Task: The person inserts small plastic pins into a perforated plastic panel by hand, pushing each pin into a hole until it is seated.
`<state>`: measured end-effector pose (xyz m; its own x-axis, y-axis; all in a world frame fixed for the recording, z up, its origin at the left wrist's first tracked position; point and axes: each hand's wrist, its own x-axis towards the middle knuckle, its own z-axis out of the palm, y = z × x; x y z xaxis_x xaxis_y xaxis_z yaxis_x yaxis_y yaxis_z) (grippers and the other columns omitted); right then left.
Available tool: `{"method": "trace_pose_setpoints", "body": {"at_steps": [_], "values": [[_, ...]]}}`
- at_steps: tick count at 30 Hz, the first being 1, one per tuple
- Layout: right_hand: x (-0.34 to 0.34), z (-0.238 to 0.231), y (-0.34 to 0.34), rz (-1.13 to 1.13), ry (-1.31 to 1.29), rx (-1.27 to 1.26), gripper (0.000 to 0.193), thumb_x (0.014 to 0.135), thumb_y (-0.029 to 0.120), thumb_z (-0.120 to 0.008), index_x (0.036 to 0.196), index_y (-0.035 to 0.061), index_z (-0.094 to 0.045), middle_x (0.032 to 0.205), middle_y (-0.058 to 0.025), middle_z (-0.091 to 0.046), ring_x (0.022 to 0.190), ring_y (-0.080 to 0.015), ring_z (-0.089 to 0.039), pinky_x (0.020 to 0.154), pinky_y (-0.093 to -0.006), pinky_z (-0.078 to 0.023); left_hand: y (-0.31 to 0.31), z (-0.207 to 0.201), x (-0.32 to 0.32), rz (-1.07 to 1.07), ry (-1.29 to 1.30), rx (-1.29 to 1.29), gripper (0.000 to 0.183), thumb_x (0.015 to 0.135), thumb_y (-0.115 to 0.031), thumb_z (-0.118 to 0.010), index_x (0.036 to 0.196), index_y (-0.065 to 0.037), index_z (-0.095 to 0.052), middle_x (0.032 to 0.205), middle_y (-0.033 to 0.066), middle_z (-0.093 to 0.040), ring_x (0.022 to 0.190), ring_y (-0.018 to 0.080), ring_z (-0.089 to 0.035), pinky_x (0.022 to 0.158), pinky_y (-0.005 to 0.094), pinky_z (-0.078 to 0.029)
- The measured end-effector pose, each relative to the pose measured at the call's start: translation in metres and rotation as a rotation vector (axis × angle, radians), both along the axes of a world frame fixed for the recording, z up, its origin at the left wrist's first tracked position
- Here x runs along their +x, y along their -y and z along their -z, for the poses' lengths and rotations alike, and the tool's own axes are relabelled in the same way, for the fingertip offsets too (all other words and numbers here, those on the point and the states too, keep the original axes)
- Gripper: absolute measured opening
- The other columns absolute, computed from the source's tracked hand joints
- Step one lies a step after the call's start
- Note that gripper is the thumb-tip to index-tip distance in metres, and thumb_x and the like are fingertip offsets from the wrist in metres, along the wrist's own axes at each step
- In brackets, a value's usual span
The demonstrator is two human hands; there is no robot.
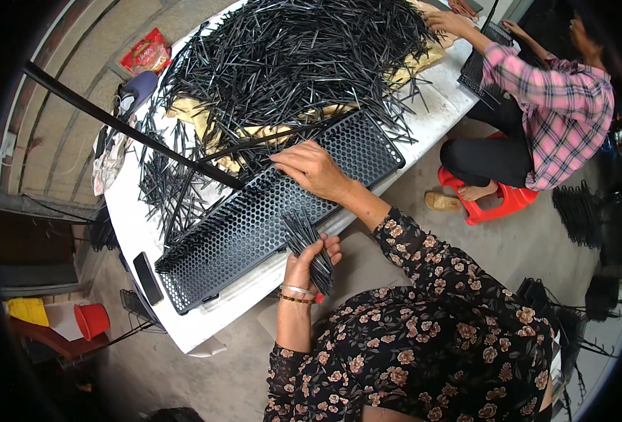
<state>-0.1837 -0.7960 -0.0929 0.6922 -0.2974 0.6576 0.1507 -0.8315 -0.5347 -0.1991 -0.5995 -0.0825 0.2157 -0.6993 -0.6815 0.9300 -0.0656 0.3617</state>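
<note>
A long black tray (255, 243) full of round holes lies slantwise on the white table. A row of thin black sticks (209, 239) stands up along its far side, in the left half. In my left hand (307, 267), closed and wearing bracelets at the wrist, is a bundle of thin black sticks (302, 235), just off the tray's near edge. Over the tray's far edge, near its middle, my right hand (312, 169) has its fingers pinched together. Whatever sits between those fingertips is too small to make out.
A large heap of black sticks (297, 63) covers the far side of the white table (209, 327). A phone (148, 278) lies by the tray's left end. A dark bar (128, 130) slants over the table. At right, a person in plaid (550, 105) sits on a red stool (494, 207).
</note>
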Motion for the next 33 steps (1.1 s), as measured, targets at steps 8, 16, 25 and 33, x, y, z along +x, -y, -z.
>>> {"method": "trace_pose_setpoints", "body": {"at_steps": [8,16,25,33], "values": [[0.001,-0.001,-0.001,0.048,0.008,-0.02,0.017,0.08,0.011,-0.065,0.095,0.004,-0.066,0.084,-0.0068,-0.066,0.077,-0.0197,-0.061,0.071,-0.0325,-0.044,0.004,-0.006,-0.002,0.02,0.013,0.007,0.029,0.084,-0.011,-0.059,0.109,0.003,-0.051,0.104,0.0194,-0.061,0.089,0.0245,-0.063,0.073,0.0349,-0.056],[-0.001,0.001,0.001,0.014,-0.008,0.003,0.019,0.08,0.011,-0.064,0.098,0.0035,-0.065,0.085,-0.0078,-0.066,0.08,-0.0197,-0.06,0.073,-0.033,-0.043,0.001,0.005,-0.007,0.008,0.061,-0.005,0.029,0.085,-0.01,-0.057,0.109,0.005,-0.05,0.104,0.0205,-0.061,0.086,0.0234,-0.064,0.068,0.0317,-0.056],[0.0,0.007,0.001,-0.025,-0.037,-0.075,0.022,0.079,0.013,-0.062,0.1,0.0046,-0.064,0.09,-0.0056,-0.06,0.084,-0.0207,-0.055,0.078,-0.034,-0.04,0.002,0.012,-0.008,-0.027,0.029,0.004,0.033,0.086,-0.011,-0.056,0.114,0.005,-0.049,0.103,0.018,-0.062,0.088,0.023,-0.064,0.074,0.0339,-0.056],[0.002,0.007,0.001,-0.023,0.019,-0.052,0.017,0.076,0.013,-0.065,0.09,0.0028,-0.065,0.086,-0.0073,-0.058,0.082,-0.0213,-0.055,0.078,-0.034,-0.04,0.002,0.016,-0.008,-0.031,0.046,0.033,0.03,0.085,-0.012,-0.059,0.11,0.001,-0.051,0.101,0.0155,-0.062,0.085,0.0214,-0.064,0.074,0.0336,-0.056]]}}
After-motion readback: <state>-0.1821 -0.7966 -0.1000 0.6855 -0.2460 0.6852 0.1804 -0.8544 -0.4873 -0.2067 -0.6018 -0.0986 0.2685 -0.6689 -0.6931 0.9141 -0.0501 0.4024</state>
